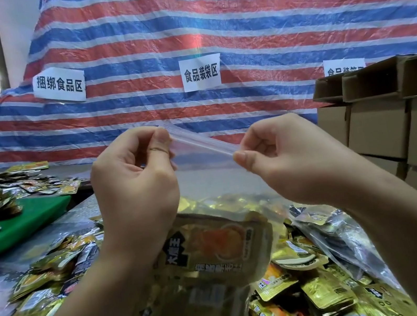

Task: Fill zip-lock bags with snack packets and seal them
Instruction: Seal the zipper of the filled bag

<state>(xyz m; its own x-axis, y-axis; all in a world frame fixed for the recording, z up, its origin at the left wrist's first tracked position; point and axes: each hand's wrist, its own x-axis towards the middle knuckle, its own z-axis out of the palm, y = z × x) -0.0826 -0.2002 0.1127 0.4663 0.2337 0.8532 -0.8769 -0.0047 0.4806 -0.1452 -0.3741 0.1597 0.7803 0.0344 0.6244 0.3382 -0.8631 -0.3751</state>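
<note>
Head view: zip-lock bag [204, 175], clear, held up in the near centre above the tabletop [48, 228], snack packets [211, 245] inside its lower part. Left hand [133, 178] and right hand [282, 162]: fingers pinch the bag's top strip at either end. Loose packets [322, 298] lie heaped beneath. Cardboard boxes [389, 122] far right; striped tarp [206, 20] behind.
</note>
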